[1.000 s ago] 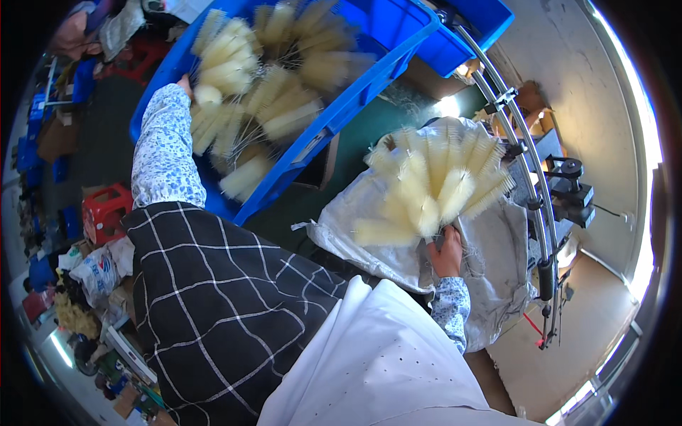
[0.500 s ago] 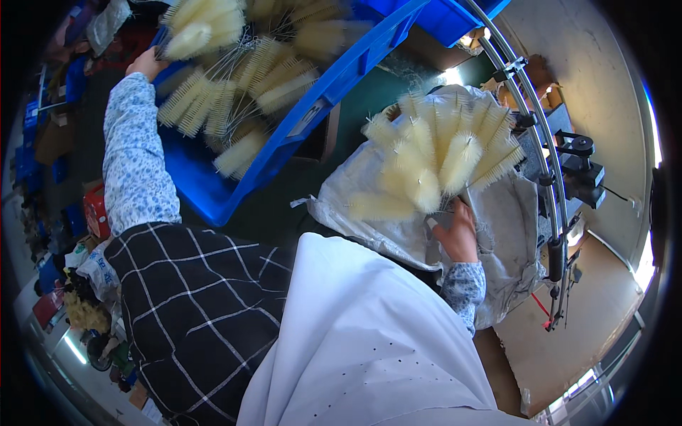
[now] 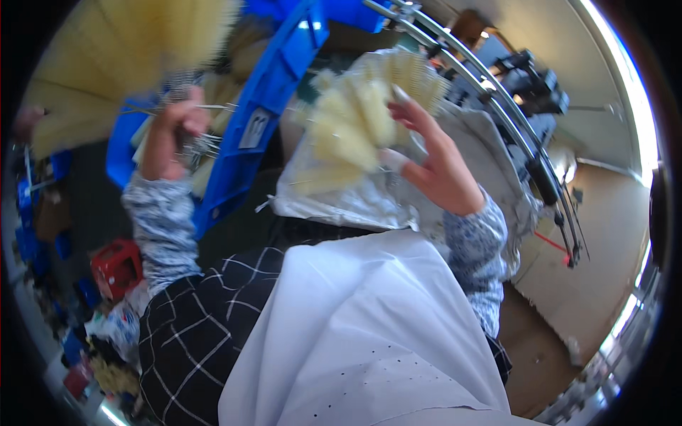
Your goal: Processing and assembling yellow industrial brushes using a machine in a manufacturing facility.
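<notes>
My left hand (image 3: 183, 122) is closed round the thin wire stems of a bunch of cream bottle brushes (image 3: 153, 42). The bunch is lifted over a blue plastic bin (image 3: 280, 74), and motion blurs its bristles. More brushes show inside the bin, partly hidden by my arm. On a white woven sack (image 3: 320, 206) to the right lies a second pile of bottle brushes (image 3: 348, 128). Beside that pile my right hand (image 3: 440, 167) is open, its thumb and fingers spread, with white wrapping on the thumb and a fingertip. Whether its fingertips touch the bristles, I cannot tell.
Curved metal rails (image 3: 490, 92) run along the right, with a black machine part (image 3: 533, 82) behind them. A brown board (image 3: 582, 234) stands at far right. On the left floor are a red plastic stool (image 3: 117, 270) and plastic bags (image 3: 117, 326). A white apron (image 3: 355, 312) covers my lap.
My left hand has left the bin's far-left side and now lifts a bunch of brushes by their stems. My right hand has let go at the pile's base and opened. The view has shifted.
</notes>
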Motion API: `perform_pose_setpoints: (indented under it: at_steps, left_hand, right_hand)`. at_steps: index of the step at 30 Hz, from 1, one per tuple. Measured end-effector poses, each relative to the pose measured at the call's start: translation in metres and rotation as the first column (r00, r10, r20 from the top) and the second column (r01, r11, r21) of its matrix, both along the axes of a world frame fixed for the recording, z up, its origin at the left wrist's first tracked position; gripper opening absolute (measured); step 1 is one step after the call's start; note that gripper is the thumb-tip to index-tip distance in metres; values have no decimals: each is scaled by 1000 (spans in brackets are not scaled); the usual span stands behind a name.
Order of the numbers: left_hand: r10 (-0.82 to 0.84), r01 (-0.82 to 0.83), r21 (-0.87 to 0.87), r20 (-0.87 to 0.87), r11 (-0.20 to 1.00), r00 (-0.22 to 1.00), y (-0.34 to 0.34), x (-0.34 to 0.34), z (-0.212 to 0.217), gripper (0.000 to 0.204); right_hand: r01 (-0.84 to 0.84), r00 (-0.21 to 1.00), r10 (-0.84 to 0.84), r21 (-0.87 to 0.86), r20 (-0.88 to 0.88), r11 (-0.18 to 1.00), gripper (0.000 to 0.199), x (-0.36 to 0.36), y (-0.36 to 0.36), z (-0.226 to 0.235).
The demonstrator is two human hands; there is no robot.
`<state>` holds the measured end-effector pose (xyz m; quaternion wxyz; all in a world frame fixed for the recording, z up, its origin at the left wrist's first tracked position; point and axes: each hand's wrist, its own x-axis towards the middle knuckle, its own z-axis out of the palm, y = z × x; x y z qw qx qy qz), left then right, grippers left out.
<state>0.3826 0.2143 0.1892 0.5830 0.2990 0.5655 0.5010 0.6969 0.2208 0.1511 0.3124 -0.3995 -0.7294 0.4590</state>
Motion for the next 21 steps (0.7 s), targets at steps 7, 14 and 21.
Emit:
perform_pose_setpoints:
  at_steps: [7, 14, 21]
  left_hand:
    - [-569, 582, 42, 283, 812, 772, -41, 185, -41, 17]
    - [-367, 470, -98, 495, 877, 788, -54, 238, -133, 36]
    - [-912, 947, 124, 330, 297, 243, -72, 152, -69, 46]
  right_hand:
    - [-140, 986, 117, -220, -116, 965, 56, 20, -13, 34]
    - [222, 946, -166, -183, 279, 958, 71, 47, -16, -47]
    - [302, 953, -301, 34, -24, 953, 92, 23, -35, -78]
